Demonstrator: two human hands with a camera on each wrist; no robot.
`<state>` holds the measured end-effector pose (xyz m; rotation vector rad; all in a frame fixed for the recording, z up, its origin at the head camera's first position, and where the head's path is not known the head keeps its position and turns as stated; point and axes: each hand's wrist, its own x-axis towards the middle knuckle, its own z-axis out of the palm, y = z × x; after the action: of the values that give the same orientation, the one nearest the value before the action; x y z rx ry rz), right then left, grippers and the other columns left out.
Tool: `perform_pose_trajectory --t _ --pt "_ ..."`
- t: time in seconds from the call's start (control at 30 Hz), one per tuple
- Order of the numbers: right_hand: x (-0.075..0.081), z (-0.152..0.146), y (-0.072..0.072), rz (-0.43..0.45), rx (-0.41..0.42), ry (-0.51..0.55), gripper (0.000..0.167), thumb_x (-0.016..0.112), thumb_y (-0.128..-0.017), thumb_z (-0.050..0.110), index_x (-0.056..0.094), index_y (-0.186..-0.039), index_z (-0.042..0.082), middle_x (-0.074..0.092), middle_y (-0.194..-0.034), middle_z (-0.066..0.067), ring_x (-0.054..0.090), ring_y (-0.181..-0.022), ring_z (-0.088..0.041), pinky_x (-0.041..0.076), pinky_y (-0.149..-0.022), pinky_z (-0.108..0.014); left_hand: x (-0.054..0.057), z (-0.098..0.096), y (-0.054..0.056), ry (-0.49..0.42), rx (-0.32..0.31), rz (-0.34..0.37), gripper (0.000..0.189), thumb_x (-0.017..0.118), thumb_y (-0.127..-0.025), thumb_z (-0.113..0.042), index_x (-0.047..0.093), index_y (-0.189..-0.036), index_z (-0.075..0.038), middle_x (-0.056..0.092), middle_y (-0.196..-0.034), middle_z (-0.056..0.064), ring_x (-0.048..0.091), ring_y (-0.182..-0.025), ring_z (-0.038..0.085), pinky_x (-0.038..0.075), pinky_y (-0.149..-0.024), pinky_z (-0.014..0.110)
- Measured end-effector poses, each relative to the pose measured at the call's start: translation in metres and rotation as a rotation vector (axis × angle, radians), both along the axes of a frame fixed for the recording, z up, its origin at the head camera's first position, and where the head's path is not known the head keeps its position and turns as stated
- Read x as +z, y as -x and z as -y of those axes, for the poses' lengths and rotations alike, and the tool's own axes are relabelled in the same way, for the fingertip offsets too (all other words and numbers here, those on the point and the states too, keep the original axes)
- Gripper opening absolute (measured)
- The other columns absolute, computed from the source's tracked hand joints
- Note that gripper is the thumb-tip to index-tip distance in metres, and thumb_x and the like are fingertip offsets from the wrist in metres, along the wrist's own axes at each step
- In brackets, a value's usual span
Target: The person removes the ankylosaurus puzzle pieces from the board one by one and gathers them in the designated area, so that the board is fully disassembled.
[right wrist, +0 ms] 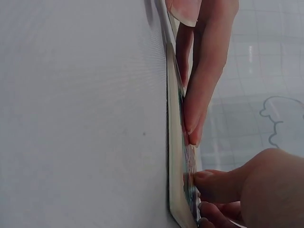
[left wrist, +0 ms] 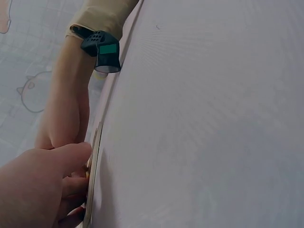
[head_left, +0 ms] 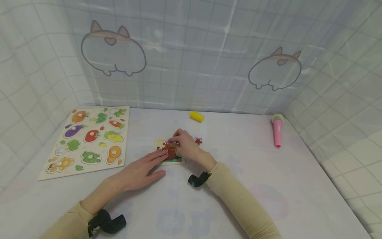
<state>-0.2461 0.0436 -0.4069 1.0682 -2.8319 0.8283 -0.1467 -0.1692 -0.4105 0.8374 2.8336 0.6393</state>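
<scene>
A small wooden jigsaw puzzle (head_left: 179, 163) with a brown picture in a pale frame lies flat on the table. My left hand (head_left: 140, 171) reaches in from the left with straight fingers, their tips resting on the picture and the thumb spread toward me. Over the far side of the puzzle, my right hand (head_left: 186, 146) has its fingers curled and pinches a jigsaw piece at the upper left, mostly hidden by the fingertips. In the right wrist view its thumb (right wrist: 216, 184) is down at the puzzle surface. A loose jigsaw piece (head_left: 198, 141) lies just beyond the right hand.
A large vegetable peg board (head_left: 126, 136) lies at the left. Behind the puzzle is a yellow cylinder (head_left: 197, 116), and a pink toy microphone (head_left: 278, 131) lies far right. Tile-patterned sheeting (head_left: 191, 66) rises behind and at both sides of the table.
</scene>
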Motion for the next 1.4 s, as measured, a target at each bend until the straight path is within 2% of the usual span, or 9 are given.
perform_pose_trajectory --t 0.13,0.33,0.5,0.9,1.1,1.4 --pt "-0.0009 -0.0007 0.0015 0.020 0.009 0.001 0.025 0.062 -0.098 0.011 0.074 -0.120 0.009 0.059 -0.111 -0.008 0.052 -0.097 -0.022 0.047 -0.081 -0.029 0.0003 0.0003 0.0005 -0.007 0.000 -0.001 0.068 0.051 -0.100 -0.055 0.039 -0.155 -0.016 0.032 -0.163 0.006 0.030 -0.149 0.031 0.034 -0.117 0.054" --pt "-0.0036 -0.0008 0.0022 0.097 -0.019 0.018 0.030 0.064 -0.094 0.004 0.068 -0.123 0.009 0.056 -0.114 -0.007 0.054 -0.106 -0.021 0.049 -0.094 -0.032 -0.0006 0.0002 0.0005 -0.009 -0.001 -0.002 0.068 0.050 -0.100 -0.055 0.039 -0.155 -0.015 0.032 -0.163 0.006 0.031 -0.149 0.032 0.033 -0.117 0.054" --pt "-0.0042 0.0005 0.0000 0.127 -0.030 0.041 0.033 0.063 -0.092 -0.002 0.065 -0.123 0.006 0.053 -0.114 -0.009 0.053 -0.108 -0.022 0.049 -0.098 -0.033 -0.0014 0.0001 0.0003 -0.011 0.000 -0.001 0.068 0.050 -0.100 -0.056 0.039 -0.155 -0.016 0.032 -0.163 0.006 0.031 -0.149 0.032 0.033 -0.117 0.054" --pt "-0.0068 0.0017 0.0013 0.129 -0.034 0.036 0.035 0.063 -0.091 -0.003 0.061 -0.125 0.006 0.053 -0.115 -0.008 0.050 -0.104 -0.021 0.047 -0.094 -0.032 -0.0011 -0.0002 -0.0002 -0.004 0.009 -0.004 0.068 0.051 -0.100 -0.056 0.040 -0.154 -0.016 0.033 -0.162 0.006 0.032 -0.149 0.032 0.034 -0.116 0.055" --pt "-0.0080 0.0019 0.0022 0.117 -0.025 0.034 0.039 0.063 -0.093 -0.001 0.060 -0.131 0.008 0.055 -0.115 -0.008 0.050 -0.104 -0.021 0.048 -0.093 -0.032 -0.0004 -0.0001 -0.0005 0.000 0.009 -0.002 0.068 0.050 -0.100 -0.056 0.040 -0.154 -0.016 0.033 -0.162 0.006 0.033 -0.148 0.033 0.035 -0.115 0.055" --pt "-0.0089 0.0007 0.0052 0.130 -0.025 0.094 0.035 0.066 -0.092 -0.001 0.066 -0.125 0.011 0.058 -0.109 -0.008 0.059 -0.098 -0.019 0.052 -0.089 -0.029 0.0003 -0.0004 -0.0009 -0.001 0.010 0.005 0.068 0.051 -0.100 -0.055 0.040 -0.154 -0.016 0.034 -0.162 0.006 0.033 -0.148 0.033 0.035 -0.116 0.055"
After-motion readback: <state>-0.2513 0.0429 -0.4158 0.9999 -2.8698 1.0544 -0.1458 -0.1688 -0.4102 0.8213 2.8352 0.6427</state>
